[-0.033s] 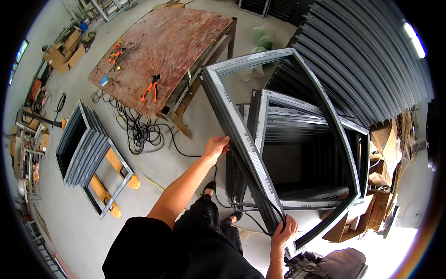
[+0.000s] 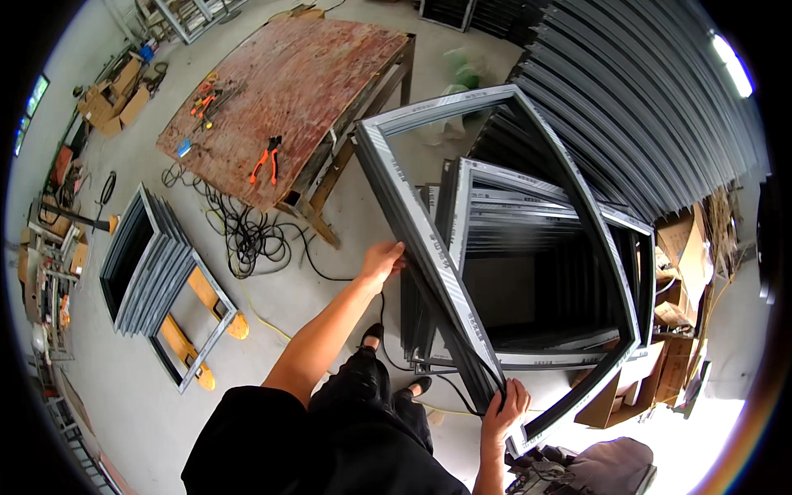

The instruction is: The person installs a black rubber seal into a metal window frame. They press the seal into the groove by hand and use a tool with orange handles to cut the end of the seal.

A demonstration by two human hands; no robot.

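A large grey rectangular window frame [image 2: 429, 239] with printed film on its face stands tilted before me, leaning over a stack of similar frames [image 2: 528, 360]. My left hand [image 2: 384, 262] is closed at the outer edge of its near long side, fingertips partly hidden behind the profile. Around the lower corner, my right hand [image 2: 505, 410] is closed, thumb and fingers on the profile. A thin black strip [image 2: 454, 385] runs beside the frame and loops near the right hand. Whether the fingers pinch this strip too is not plain.
A worn reddish worktable [image 2: 289, 74] stands ahead, with orange-handled pliers [image 2: 266, 160] on it. Black cable [image 2: 247, 239] lies coiled on the floor. Smaller frames [image 2: 157, 264] rest on a yellow pallet truck [image 2: 177, 340] at left. Long grey profiles [image 2: 635, 107] and cardboard boxes [image 2: 681, 363] are at right.
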